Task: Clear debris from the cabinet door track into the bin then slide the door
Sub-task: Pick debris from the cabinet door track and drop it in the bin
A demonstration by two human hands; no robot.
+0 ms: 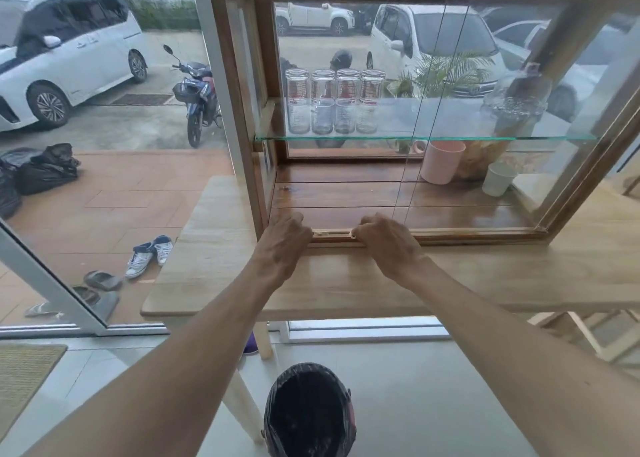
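Note:
A wooden cabinet point(239, 110) stands on a light wooden table point(214, 214), its glass sliding door point(485, 179) pushed to the right half. Along the cabinet's front bottom edge runs the door track point(332, 233), with small pale bits of debris point(322, 233) lying in it. My left hand point(284, 241) rests on the track's left end, fingers curled down into it. A short gap to the right, my right hand point(384, 240) pinches at the track with its fingertips; whether it holds debris is hidden. A bin lined with a black bag point(308, 411) stands on the floor below.
Several glass jars point(334, 101) stand on the glass shelf point(346, 138). A pink cup point(441, 162), a white cup point(497, 179) and a large jar point(512, 117) sit behind the door. Shoes point(149, 254), sandals and black rubbish bags point(38, 169) lie outside the window.

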